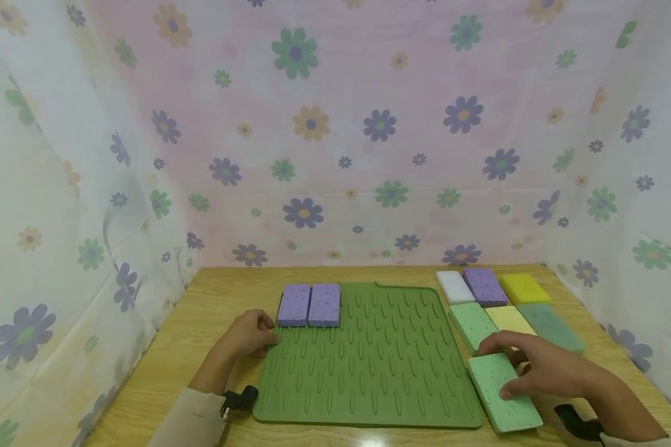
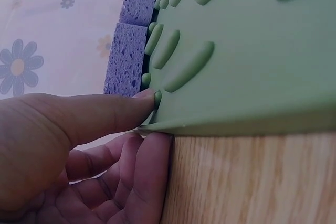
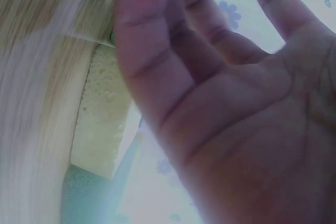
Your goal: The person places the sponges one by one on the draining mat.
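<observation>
Pale-green sponge (image 1: 504,411), clasped in the right grip (image 1: 542,367), is just beside the ridged green mat (image 1: 377,360), whose left edge the left grip (image 1: 248,334) pinches; a flat mat and level sponge help.

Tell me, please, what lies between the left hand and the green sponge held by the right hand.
The head view shows the green mat, bare between the left hand and the held green sponge.

I count 9 sponges (image 1: 503,400): 3 purple, 2 mint, 2 yellow, 1 white, 1 grey-green; 1 ridged mat (image 1: 380,366).
</observation>
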Tool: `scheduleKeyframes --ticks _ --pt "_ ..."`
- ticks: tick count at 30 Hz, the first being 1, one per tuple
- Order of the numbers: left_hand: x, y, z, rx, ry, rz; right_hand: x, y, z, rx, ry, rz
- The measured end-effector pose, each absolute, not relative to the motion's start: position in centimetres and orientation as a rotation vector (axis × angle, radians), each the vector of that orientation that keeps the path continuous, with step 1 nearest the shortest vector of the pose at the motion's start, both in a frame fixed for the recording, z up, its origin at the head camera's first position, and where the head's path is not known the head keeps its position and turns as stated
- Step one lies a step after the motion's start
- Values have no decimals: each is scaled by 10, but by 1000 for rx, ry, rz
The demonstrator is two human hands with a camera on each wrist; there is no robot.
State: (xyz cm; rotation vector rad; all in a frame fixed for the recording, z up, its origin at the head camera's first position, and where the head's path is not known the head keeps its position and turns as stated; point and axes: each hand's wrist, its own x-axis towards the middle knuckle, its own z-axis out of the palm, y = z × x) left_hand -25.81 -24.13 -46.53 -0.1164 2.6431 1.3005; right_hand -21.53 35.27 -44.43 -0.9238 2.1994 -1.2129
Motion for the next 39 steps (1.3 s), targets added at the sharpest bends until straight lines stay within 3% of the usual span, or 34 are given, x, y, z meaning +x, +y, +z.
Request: scheduleKeyframes --ticks 23,39 --pt "-256 -241 -465 -117 2654 1307 -210 351 -440 -1029 2333 -1133" --pt "-257 -242 -466 -116 2647 1313 -206 341 -428 -952 2368 -1226"
